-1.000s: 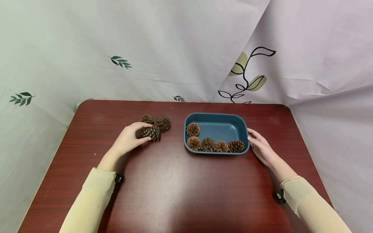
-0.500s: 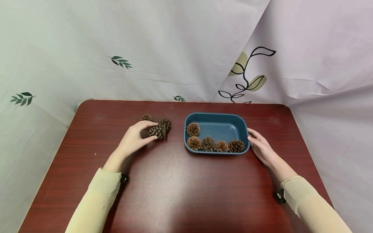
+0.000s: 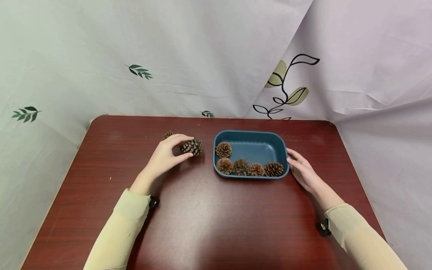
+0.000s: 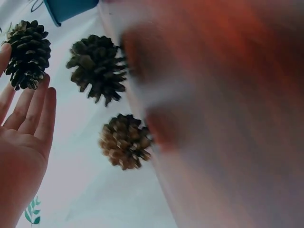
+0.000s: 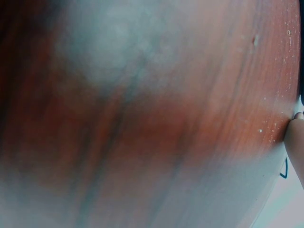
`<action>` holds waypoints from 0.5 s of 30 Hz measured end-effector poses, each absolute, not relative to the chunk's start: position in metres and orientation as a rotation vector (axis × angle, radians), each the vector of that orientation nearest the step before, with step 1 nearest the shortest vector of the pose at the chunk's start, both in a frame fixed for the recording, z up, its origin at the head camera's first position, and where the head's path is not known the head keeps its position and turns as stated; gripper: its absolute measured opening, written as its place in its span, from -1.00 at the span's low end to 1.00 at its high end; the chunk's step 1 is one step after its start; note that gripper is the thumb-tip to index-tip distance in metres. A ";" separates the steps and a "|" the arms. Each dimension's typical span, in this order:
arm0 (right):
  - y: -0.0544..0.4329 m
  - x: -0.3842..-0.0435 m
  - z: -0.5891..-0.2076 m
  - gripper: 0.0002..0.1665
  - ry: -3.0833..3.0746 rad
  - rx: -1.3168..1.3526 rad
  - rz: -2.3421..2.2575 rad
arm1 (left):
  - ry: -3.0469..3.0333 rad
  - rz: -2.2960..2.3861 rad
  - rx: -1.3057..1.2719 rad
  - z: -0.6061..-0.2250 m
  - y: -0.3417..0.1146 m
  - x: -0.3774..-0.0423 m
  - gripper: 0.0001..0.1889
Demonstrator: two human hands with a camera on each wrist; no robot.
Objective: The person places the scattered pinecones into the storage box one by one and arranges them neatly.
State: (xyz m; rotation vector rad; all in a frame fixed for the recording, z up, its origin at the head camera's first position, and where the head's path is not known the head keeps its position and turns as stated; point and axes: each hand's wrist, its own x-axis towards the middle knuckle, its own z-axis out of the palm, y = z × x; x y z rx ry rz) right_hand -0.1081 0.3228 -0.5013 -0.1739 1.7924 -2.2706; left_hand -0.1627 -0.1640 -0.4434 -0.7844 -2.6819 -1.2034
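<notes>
Left hand (image 3: 163, 155) pinching a cone (image 3: 194, 147), right hand (image 3: 303, 174) on the tub (image 3: 251, 150)

Hands are well apart over a shiny red-brown table (image 3: 216, 217), pale leaf-print cloth (image 3: 175, 56) hanging beyond them. Right fingers just rest on the tub's end; the cone's between left thumb and fingers.

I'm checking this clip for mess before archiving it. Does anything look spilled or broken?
Only light specks, loose on the table near the right hand, look odd on a plain surface; they're too small to identify. The blue tray shows no visible damage.
</notes>
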 end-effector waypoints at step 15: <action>0.323 -0.108 -0.501 -0.55 1.784 -0.182 -2.276 | -2.607 -1.285 -0.933 -0.422 -0.122 -0.177 -0.46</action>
